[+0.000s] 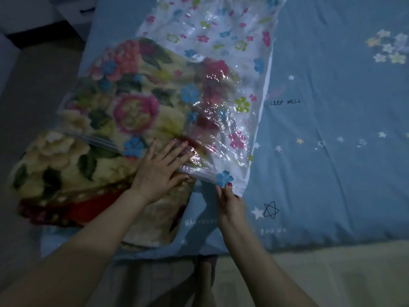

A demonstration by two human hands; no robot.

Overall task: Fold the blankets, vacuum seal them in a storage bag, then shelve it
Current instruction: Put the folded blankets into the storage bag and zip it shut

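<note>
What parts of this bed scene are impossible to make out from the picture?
Head view only:
- Far end of the clear flower-printed storage bag: cut off by the top edge.
- Underside of the thick floral blanket: hidden by its own bulk.
- Left hand palm: pressed flat on the blanket.
- White lettering on the blue star-printed bedsheet: partly covered by the right hand.

1. Left hand [158,171] lies flat, palm down, fingers straight and spread, forearm reaching in from the lower left.
2. Right hand [229,201] is raised on its wrist, fingertips apparently pinching together; the dim light blurs the grip.
3. Both forearms are bare.
</note>
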